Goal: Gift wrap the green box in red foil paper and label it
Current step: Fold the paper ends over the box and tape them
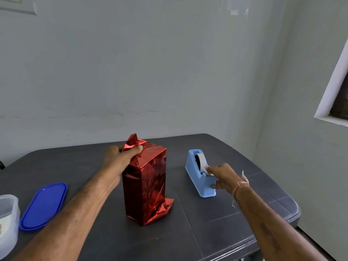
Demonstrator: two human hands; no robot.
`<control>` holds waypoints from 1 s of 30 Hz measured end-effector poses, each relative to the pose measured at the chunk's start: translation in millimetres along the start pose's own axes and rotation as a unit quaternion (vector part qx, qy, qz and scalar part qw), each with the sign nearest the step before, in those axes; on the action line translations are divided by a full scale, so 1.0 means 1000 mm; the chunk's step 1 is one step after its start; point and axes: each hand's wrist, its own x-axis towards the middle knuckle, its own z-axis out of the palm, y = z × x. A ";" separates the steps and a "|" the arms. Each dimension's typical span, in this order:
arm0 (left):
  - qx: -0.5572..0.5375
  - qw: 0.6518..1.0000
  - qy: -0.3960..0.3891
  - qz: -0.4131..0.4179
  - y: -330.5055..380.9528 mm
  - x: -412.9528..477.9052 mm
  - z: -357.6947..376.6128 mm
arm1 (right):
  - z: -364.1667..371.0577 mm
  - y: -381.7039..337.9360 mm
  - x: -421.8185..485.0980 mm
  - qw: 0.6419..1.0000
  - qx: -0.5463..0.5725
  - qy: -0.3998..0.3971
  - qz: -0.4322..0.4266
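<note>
A tall box wrapped in shiny red foil [146, 183] stands upright in the middle of the dark table [216, 228]. No green shows through the wrapping. My left hand [120, 157] grips the box's top left edge, thumb pressing a raised foil flap. A loose foil flap sticks out at the box's bottom right. My right hand [224, 177] reaches to the light blue tape dispenser [200, 174] on the right; its index finger touches the tape strip near the cutter and the thumb rests against the dispenser's side.
A blue oval lid [43, 206] lies flat at the table's left. A clear plastic container [7, 221] stands at the far left edge. Walls close in behind and to the right of the table.
</note>
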 end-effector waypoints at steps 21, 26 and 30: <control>0.013 1.000 0.006 -0.018 -0.007 0.012 -0.003 | 0.017 0.036 -0.025 0.959 0.282 0.036 0.008; 0.020 1.000 0.011 -0.013 -0.008 0.011 -0.002 | 0.022 0.048 -0.029 0.953 0.298 0.049 -0.004; 0.022 1.000 0.008 -0.014 -0.008 0.012 -0.003 | 0.027 0.059 -0.033 0.940 0.338 0.046 -0.027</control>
